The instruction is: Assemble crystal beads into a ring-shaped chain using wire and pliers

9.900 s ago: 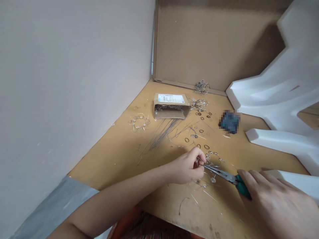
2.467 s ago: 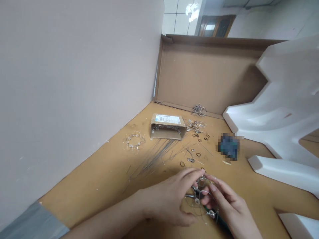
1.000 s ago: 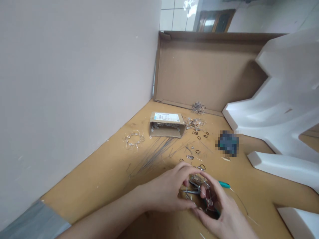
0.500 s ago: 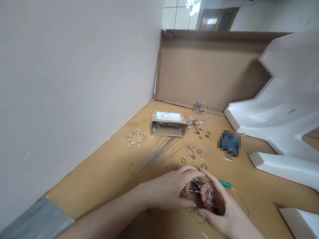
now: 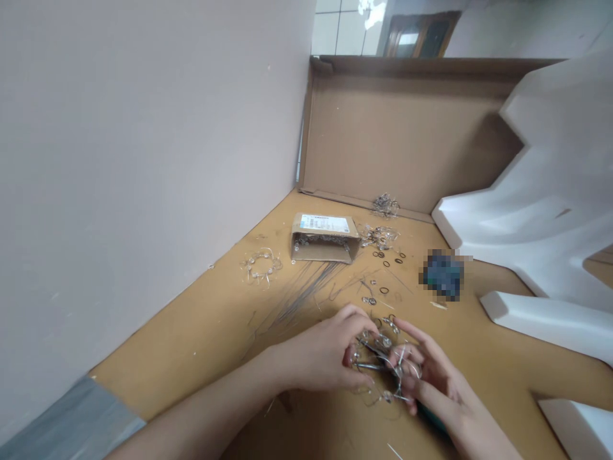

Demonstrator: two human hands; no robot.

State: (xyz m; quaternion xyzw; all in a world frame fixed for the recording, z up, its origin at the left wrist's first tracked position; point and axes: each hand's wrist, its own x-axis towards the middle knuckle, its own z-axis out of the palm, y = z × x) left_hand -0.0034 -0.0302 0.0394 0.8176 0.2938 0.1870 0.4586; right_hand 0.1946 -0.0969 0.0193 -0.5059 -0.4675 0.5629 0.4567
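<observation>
Both my hands meet low in the middle of the view over a tan board. My left hand (image 5: 325, 354) pinches a cluster of thin wire loops with clear beads (image 5: 385, 361). My right hand (image 5: 438, 386) grips the same wire cluster from the right with its fingertips, and also holds green-handled pliers (image 5: 431, 418). The pliers' metal jaws (image 5: 371, 365) lie between the two hands, and most of the handle is hidden under my palm.
A small cardboard box (image 5: 324, 237) lies on its side farther back, with a bundle of straight wires (image 5: 306, 291) before it. Small dark rings (image 5: 387, 259), a beaded wire circle (image 5: 261, 265) and wire piles (image 5: 384, 205) are scattered around. White foam blocks (image 5: 541, 211) stand at the right.
Ten seconds ago my right hand held the pliers out to the right; both hands have since come together around the wire cluster. In the last second the fingers shifted slightly on it.
</observation>
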